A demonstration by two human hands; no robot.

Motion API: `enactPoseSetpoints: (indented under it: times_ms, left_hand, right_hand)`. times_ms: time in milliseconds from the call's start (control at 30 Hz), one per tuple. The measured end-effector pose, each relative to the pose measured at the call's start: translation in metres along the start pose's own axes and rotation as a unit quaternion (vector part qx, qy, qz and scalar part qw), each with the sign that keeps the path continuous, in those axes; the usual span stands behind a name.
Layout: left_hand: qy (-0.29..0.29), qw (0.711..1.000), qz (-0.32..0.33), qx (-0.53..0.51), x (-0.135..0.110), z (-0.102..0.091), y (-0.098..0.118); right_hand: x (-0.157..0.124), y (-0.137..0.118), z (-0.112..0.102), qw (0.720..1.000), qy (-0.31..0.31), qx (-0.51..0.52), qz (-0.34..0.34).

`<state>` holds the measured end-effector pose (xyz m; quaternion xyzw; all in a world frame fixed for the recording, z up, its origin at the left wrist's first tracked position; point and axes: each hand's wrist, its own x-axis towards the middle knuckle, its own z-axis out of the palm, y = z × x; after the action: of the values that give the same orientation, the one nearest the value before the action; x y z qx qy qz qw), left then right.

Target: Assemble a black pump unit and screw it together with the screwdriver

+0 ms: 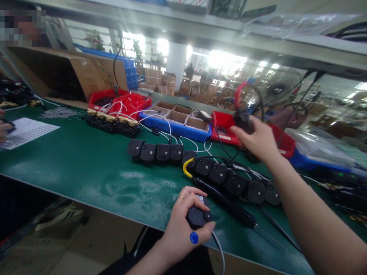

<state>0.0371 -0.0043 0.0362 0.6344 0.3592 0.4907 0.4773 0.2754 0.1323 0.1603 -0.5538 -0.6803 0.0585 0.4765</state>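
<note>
Near the front edge of the bench, my left hand (185, 221) grips a small black plastic housing (197, 217) between thumb and fingers. It has a round knob-like part on one corner, and a white cable (219, 248) hangs below. My right hand (259, 137) is raised over the red bins, closed round a black tool (243, 119) with a red curved hook; motion blurs it and its lower end is hidden. Between the hands lies a black electric screwdriver (226, 200) with a yellow hook and a long thin bit. Behind it runs a row of similar black housings (163, 152).
Several brass-topped black parts with white cables (113, 121) stand at the left. Behind are red bins (134, 102), a blue divided tray (179, 128) and a cardboard box (94, 78). At far left, another person's hand (3, 128) is beside a white sheet (28, 131).
</note>
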Motion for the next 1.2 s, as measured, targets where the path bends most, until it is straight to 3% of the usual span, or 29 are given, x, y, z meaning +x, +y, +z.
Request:
enactPoseSetpoints:
  times_ms: [167,300,400,500,533,600,667,800,967,1200]
  left_hand:
    - [-0.006,1.000,0.001,-0.010,-0.002,-0.001,0.003]
    - [-0.008,1.000,0.001,-0.010,-0.002,-0.001,0.002]
    - [-0.009,1.000,-0.012,-0.005,0.000,-0.002,0.001]
    - [-0.009,0.999,-0.036,0.005,0.002,-0.002,0.000]
    - [-0.013,0.999,-0.043,0.012,0.003,-0.002,0.000]
    - [-0.024,0.998,-0.044,0.032,0.004,0.000,-0.001]
    - [-0.037,0.998,-0.025,0.055,0.005,0.003,-0.001]
    - [-0.055,0.993,0.015,0.106,0.010,0.009,0.002]
    - [-0.106,0.981,0.042,0.158,0.019,0.014,0.010]
    - [-0.122,0.969,0.055,0.210,0.025,0.019,0.010]
  right_hand:
    - [-0.011,0.046,0.043,0.957,-0.207,-0.199,0.034]
    - [-0.023,0.047,0.051,0.929,-0.259,-0.260,0.041]
    - [-0.039,0.019,0.035,0.929,-0.217,-0.298,0.024]
    - [-0.070,-0.027,0.012,0.954,-0.198,-0.223,0.010]
    - [-0.083,-0.043,0.006,0.963,-0.223,-0.151,0.021]
    - [-0.111,-0.069,-0.001,0.948,-0.312,-0.040,0.040]
    - [-0.136,-0.083,-0.002,0.936,-0.350,-0.015,0.041]
    - [-0.164,-0.084,0.002,0.946,-0.316,-0.042,0.065]
    - [-0.169,-0.074,-0.004,0.952,-0.283,-0.030,0.109]
    - [-0.172,-0.064,-0.015,0.955,-0.254,0.087,0.124]
